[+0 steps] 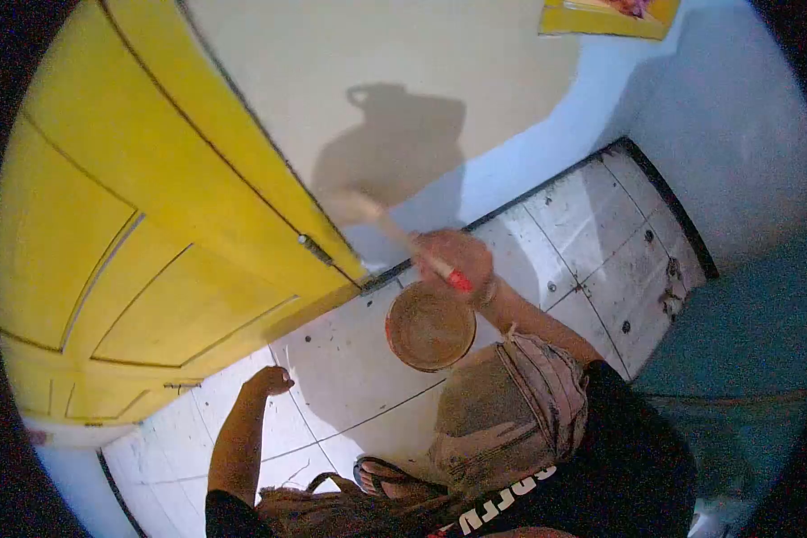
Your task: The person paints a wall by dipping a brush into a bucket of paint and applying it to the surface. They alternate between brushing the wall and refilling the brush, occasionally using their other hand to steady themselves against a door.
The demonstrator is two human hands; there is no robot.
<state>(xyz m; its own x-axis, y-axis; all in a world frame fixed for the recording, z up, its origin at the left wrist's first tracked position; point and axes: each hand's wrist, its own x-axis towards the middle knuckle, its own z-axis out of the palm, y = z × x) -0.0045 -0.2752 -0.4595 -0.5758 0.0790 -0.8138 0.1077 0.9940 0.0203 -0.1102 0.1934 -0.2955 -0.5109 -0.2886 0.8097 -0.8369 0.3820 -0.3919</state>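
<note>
My right hand (453,255) is wrapped round a paintbrush (393,229) with a red-tipped handle. Its brush end, blurred, reaches up and left against or close to the wall (511,72), which is beige above and pale bluish white lower down. Beneath that hand a round bucket (430,325) of brownish paint stands on the floor. My left hand (273,380) hangs low on the left, away from the brush and bucket. Its fingers are curled in, and nothing shows in them.
A yellow panelled door (152,197) with a hinge fills the left side. White floor tiles (547,242) bear dark spots, and a dark skirting strip (520,188) edges the wall. A yellow-edged picture (592,22) hangs at top right. My sandalled foot (394,480) is below.
</note>
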